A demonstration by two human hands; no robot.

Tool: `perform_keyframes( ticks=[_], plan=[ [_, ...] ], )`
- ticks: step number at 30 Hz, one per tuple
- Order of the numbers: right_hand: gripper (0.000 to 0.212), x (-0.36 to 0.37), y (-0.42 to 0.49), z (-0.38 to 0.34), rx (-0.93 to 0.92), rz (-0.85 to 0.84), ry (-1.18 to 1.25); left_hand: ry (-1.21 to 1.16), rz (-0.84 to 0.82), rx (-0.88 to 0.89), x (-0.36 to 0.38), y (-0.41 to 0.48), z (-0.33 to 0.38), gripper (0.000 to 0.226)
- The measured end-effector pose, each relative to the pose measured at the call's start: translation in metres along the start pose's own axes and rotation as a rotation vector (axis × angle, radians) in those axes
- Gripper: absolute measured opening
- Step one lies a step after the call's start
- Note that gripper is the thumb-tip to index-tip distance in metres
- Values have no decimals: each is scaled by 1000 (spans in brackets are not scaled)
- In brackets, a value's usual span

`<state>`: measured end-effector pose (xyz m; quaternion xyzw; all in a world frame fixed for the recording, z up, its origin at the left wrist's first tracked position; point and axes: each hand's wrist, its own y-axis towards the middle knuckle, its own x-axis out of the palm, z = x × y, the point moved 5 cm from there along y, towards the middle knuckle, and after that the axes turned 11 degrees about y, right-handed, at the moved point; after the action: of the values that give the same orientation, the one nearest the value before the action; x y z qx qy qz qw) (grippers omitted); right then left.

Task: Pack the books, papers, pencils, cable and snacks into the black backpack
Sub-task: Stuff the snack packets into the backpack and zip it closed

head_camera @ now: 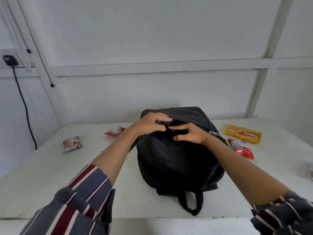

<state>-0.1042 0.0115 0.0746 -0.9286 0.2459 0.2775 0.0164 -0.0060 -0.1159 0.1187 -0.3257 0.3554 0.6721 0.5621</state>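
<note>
The inside of the black backpack (177, 155) is hidden: its open mouth at 12 o'clock shows only darkness, and both hands cover it. The left hand (149, 125) has fingertips curled at the upper lip, yet whether they pinch fabric cannot be told. The right hand (189, 134) has fingertips lost in the dark gap. At 4 o'clock, a small reddish thing (311, 173) is cut off by the right edge, too little showing to name it. Both striped sleeves (76, 200) run off the bottom edge. The print on the white snack packet (72, 144) at 9 o'clock is too blurred to read
</note>
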Motion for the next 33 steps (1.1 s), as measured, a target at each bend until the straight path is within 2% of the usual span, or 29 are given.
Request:
perform_keyframes(
  ticks=[4, 9, 15, 19, 22, 24, 29, 33],
  plan=[
    [46, 2, -11, -3, 23, -24, 3, 13, -47, -1, 4, 0, 1, 40],
    [44, 4, -35, -8, 99, -114, 33, 151, -131, 52, 18, 3, 12, 26],
    [40, -7, -65, -9, 135, -87, 35, 358, -268, 52, 43, 7, 21, 11],
    [38, -31, -94, -12, 125, 48, 126, 388, -64, 107, 51, 21, 47, 19],
    [38, -60, -121, -7, 119, 172, 165, 253, 85, 203, 59, 29, 83, 11],
    [38, -84, -140, 1, 133, 257, 158, 177, 111, 279, 71, 36, 108, 13],
    [44, -156, -191, 45, 245, 473, 58, 180, -9, 381, 124, 68, 164, 41],
    [54, -205, -241, 110, 432, 556, -109, 184, -164, 336, 181, 106, 188, 60]
  ],
)
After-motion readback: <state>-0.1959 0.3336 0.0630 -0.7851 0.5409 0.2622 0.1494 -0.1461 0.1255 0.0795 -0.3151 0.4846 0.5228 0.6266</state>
